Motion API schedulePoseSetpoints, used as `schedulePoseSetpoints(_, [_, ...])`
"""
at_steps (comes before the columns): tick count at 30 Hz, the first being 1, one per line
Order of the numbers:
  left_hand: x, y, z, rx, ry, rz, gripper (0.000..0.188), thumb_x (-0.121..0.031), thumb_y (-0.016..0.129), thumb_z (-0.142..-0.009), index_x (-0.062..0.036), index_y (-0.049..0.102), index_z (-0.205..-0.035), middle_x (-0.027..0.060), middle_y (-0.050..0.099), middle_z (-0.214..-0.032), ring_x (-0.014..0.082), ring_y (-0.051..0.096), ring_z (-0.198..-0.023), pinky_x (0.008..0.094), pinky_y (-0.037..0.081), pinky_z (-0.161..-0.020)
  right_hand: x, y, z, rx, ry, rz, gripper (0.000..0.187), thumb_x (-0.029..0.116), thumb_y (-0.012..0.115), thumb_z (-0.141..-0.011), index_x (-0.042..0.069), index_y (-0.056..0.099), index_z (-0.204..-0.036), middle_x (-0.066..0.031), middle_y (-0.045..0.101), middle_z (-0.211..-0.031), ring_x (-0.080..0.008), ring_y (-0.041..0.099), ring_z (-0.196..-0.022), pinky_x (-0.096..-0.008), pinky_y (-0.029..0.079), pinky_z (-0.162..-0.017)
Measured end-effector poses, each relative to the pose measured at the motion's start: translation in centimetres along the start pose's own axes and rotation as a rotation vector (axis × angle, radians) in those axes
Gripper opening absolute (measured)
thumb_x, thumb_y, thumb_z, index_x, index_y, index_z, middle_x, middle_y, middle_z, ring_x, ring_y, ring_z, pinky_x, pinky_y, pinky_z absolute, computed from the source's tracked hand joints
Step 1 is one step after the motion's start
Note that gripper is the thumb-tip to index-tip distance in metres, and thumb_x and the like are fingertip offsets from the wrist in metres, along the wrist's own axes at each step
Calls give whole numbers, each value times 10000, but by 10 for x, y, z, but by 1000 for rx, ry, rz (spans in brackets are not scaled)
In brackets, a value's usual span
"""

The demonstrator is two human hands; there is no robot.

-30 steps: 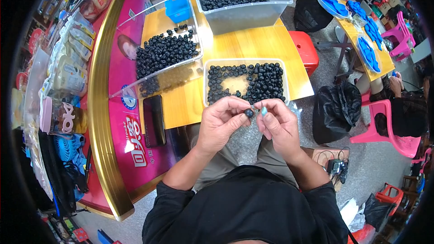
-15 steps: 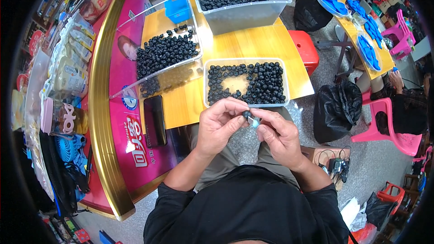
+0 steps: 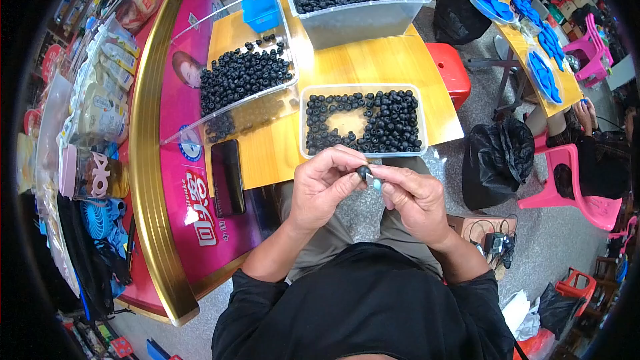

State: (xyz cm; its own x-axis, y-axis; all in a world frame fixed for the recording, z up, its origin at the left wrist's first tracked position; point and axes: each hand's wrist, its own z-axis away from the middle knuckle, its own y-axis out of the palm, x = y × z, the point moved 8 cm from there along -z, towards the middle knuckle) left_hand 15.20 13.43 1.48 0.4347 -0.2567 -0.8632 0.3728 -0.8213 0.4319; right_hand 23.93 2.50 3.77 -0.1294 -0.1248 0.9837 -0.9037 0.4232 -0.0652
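Observation:
My left hand (image 3: 323, 185) pinches a small round black bead-like piece (image 3: 363, 171) between thumb and fingertips. A small tool with a light blue handle (image 3: 377, 184) is gripped by my right hand (image 3: 419, 201), its short pale tip at the side of the black piece. My fingers partly hide both. Just beyond my hands, a shallow clear tray (image 3: 423, 120) holds many similar black pieces (image 3: 395, 123), with a bare patch in its middle.
On the yellow table (image 3: 427, 80) stand a clear bin (image 3: 353, 30) and a tilted clear box (image 3: 293, 60), both holding black pieces. A blue container (image 3: 261, 12) sits in the box's far corner. A phone (image 3: 228, 177) lies left. A red stool (image 3: 448, 73) and another person's hand (image 3: 585, 117) are right.
The tool and my right hand have turned slightly against the black piece, and less of the light blue handle shows. My left hand stays almost where it was.

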Motion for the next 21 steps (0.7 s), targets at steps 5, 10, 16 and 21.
schedulePoseSetpoints(5, [-1, -2, 3, 14, -12, -17, 165, 57, 582, -867, 45, 584, -1032, 123, 568, -1038, 129, 594, -844, 238, 518, -736, 2, -2, -2, -26, -106, 99, 263, -14, 521, -911, 20, 623, -1151, -46, 637, -815, -66, 501, -607, -215, 420, -544])
schedulePoseSetpoints(10, [-4, -1, 3, -6, -31, -22, 159, 66, 577, -865, 44, 591, -1022, 123, 570, -1034, 122, 592, -828, 238, 518, -727, -16, -6, -2, -50, 123, -97, 211, -4, 545, -906, -15, 592, -1112, -41, 619, -789, -71, 552, -677, -209, 450, -605])
schedulePoseSetpoints(16, [-5, 6, 3, -9, 3, -45, 157, 77, 563, -867, 49, 591, -1019, 125, 564, -1035, 131, 587, -848, 248, 511, -736, -17, 4, -11, -136, 110, -186, 160, 79, 664, -863, 3, 563, -962, 8, 588, -794, -34, 546, -753, -192, 460, -664])
schedulePoseSetpoints(21, [-12, -1, 3, -14, -15, -77, 151, 78, 566, -861, 51, 590, -1008, 124, 554, -1041, 139, 583, -859, 256, 510, -735, -31, 7, -12, -80, 303, -257, 185, 98, 644, -880, 1, 562, -1016, 25, 572, -791, -9, 493, -686, -175, 406, -581])
